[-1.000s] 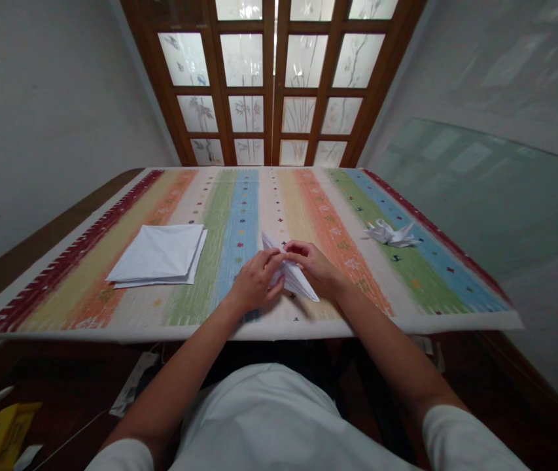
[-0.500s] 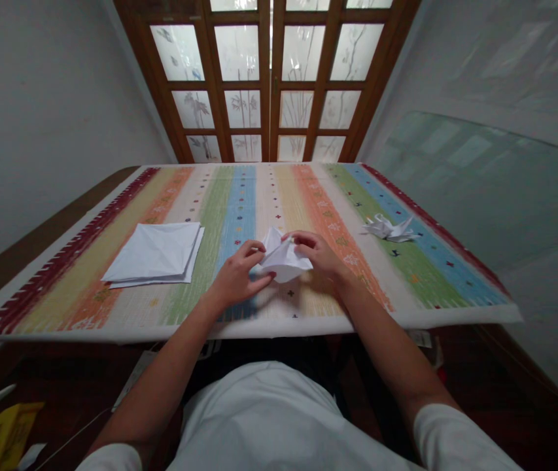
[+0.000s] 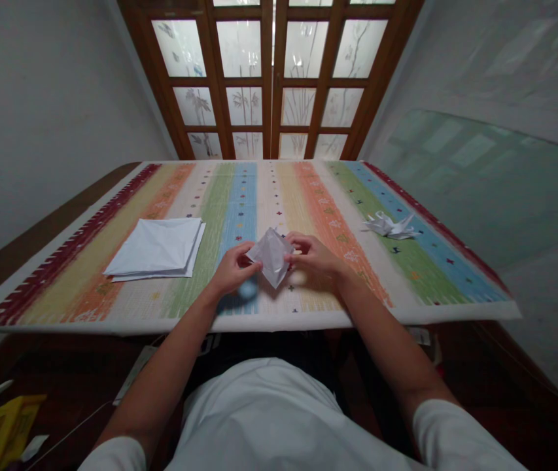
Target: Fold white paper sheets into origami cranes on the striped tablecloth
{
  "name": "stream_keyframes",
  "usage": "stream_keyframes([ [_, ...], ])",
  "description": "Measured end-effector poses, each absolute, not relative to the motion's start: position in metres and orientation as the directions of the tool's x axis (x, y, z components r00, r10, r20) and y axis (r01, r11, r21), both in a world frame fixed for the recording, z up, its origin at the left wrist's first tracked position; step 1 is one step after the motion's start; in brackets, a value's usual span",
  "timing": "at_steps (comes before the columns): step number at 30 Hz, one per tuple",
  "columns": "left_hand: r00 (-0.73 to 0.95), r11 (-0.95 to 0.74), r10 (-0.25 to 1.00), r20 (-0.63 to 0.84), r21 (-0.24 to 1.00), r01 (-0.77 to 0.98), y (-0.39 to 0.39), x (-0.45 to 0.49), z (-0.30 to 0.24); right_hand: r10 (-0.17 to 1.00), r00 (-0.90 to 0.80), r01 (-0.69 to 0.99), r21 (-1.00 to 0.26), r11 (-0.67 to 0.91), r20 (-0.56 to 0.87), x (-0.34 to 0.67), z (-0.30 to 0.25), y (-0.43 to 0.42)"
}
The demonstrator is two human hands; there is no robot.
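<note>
A small folded sheet of white paper [image 3: 273, 256], diamond-shaped with creases down its middle, is held above the near middle of the table. My left hand [image 3: 234, 267] pinches its left corner between thumb and fingers. On the opposite side my right hand [image 3: 312, 254] is closed on the right corner, thumb toward me. To the left lies a stack of white paper sheets [image 3: 158, 247], its top sheet creased. Folded white paper cranes [image 3: 390, 226] rest together on the right of the table; how many I cannot tell.
A striped, multicoloured cloth [image 3: 229, 203] covers the table, its white hem [image 3: 161, 325] along the near edge. Beyond the far edge stand wooden doors with glass panes [image 3: 267, 82]. A glass panel [image 3: 485, 170] leans at the right wall. A yellow crate [image 3: 6, 428] is low on the left.
The paper has turned from a partly opened, bulging shape to a flatter diamond facing me. Both hands have shifted to grip its left and right corners.
</note>
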State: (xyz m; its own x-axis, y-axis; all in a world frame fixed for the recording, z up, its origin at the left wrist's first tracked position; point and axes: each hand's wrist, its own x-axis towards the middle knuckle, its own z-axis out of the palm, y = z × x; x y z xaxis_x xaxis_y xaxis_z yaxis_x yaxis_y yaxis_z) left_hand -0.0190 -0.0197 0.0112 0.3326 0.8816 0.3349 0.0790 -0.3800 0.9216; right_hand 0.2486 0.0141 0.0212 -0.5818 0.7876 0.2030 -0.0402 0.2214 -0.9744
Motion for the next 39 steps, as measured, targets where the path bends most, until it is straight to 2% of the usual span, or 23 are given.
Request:
stream_keyframes([
  [4,0.447,-0.233,0.872,0.199,0.972,0.02,-0.02,-0.022,0.011,0.757,-0.621,-0.072,-0.977,0.201,0.202,0.25,0.02,0.015],
  [7,0.455,-0.178,0.874,0.169,0.984,-0.024,-0.021,-0.023,0.012,0.713,-0.673,-0.079,-0.978,0.192,0.194,0.252,0.019,0.015],
  [11,0.474,-0.176,0.866,0.16,0.984,-0.011,-0.021,-0.024,0.014,0.648,-0.739,-0.001,-0.962,0.274,0.185,0.252,0.021,0.013],
  [15,0.505,-0.193,0.851,0.144,0.98,0.045,-0.02,-0.022,0.015,0.636,-0.756,0.065,-0.949,0.31,0.156,0.252,0.021,0.013],
  [19,0.49,-0.192,0.863,0.126,0.978,0.087,-0.019,-0.02,0.014,0.633,-0.762,0.087,-0.948,0.307,0.135,0.249,0.015,0.013],
  [23,0.476,-0.216,0.869,0.136,0.969,0.117,-0.02,-0.018,0.014,0.62,-0.781,0.094,-0.968,0.235,0.075,0.245,0.009,0.011],
  [26,0.479,-0.233,0.866,0.146,0.964,0.127,-0.021,-0.018,0.015,0.644,-0.763,0.105,-0.972,0.21,0.057,0.244,0.008,0.009],
  [31,0.459,-0.261,0.87,0.178,0.958,0.122,-0.02,-0.022,0.016,0.697,-0.703,0.055,-0.966,0.254,0.143,0.245,0.014,0.01],
  [35,0.423,-0.342,0.878,0.223,0.911,0.229,-0.021,-0.023,0.019,0.788,-0.578,0.063,-0.952,0.301,0.211,0.242,0.017,0.011],
  [39,0.339,-0.372,0.902,0.267,0.879,0.298,-0.022,-0.02,0.016,0.879,-0.455,0.022,-0.985,0.173,0.144,0.239,0.013,0.011],
])
